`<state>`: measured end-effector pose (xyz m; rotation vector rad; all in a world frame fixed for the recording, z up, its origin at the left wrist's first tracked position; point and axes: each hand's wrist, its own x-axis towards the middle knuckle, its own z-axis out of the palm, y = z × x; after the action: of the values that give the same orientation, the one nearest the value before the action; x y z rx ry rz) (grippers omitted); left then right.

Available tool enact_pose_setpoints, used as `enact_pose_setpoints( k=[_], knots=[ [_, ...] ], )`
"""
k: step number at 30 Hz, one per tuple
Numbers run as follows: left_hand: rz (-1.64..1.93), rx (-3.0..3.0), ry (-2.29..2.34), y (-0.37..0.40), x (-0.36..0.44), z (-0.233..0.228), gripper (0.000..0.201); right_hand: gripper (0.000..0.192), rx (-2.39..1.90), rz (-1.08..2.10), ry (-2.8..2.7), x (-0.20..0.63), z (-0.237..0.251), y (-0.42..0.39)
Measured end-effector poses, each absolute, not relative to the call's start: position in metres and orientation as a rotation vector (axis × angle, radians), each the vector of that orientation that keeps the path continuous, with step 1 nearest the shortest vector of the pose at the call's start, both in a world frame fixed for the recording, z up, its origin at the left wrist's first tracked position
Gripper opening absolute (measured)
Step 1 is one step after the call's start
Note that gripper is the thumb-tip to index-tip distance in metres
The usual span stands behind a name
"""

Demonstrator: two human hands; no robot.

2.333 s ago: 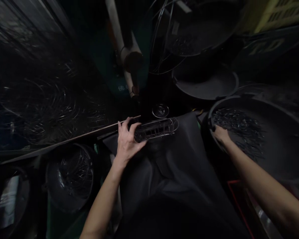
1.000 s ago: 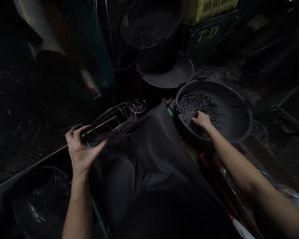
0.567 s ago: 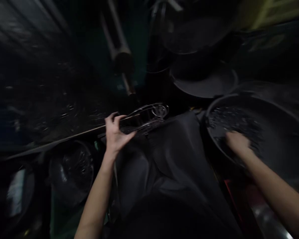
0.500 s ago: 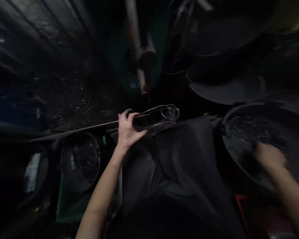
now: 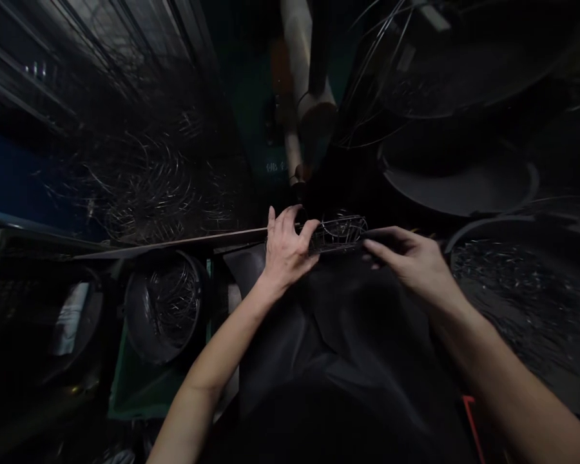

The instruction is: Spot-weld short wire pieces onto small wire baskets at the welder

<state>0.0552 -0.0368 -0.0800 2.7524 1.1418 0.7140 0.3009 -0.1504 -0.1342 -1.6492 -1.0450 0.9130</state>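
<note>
A small frame of bent metal wire (image 5: 344, 227) lies across the middle, over the dark apron on my lap. My left hand (image 5: 287, 248) grips its left end, with fingers curled over the top and the thumb on the near side. At the frame's right end is my right hand (image 5: 413, 261), thumb and fingers pinched together. Whatever is between those fingertips is too dark and small to make out. Just beyond my hands, the tip of a pale machine rod (image 5: 294, 151) points down toward the wire frame.
A large round tub (image 5: 457, 235) of small metal pieces stands at the right. On the left, a round bucket (image 5: 193, 270) of bent wires sits over a green crate (image 5: 120, 386). Loose wires (image 5: 149, 187) pile up behind a thin ledge (image 5: 212, 238). Another basin (image 5: 464, 187) lies farther right.
My right hand has come from the tub of metal pieces to the wire frame's right end. My left hand has shifted right along with the frame as the view turned slightly.
</note>
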Motion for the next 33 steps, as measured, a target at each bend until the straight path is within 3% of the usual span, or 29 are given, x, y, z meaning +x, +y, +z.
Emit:
enact_pose_setpoints(
  k=[6,14,33],
  knots=[
    [0.808,2.796,1.154,-0.036,0.055,-0.081,0.053,0.038,-1.579,1.019,-0.988,0.235,-0.105,-0.103],
    [0.917,2.752,1.217,-0.032,0.054,-0.078,0.051,0.028,-1.640,0.658,-1.060,0.194,-0.086,-0.091],
    [1.099,2.699,1.101,-0.003,0.060,-0.089,0.052,0.023,-1.619,0.330,-1.265,0.200,-0.089,-0.072]
  ],
)
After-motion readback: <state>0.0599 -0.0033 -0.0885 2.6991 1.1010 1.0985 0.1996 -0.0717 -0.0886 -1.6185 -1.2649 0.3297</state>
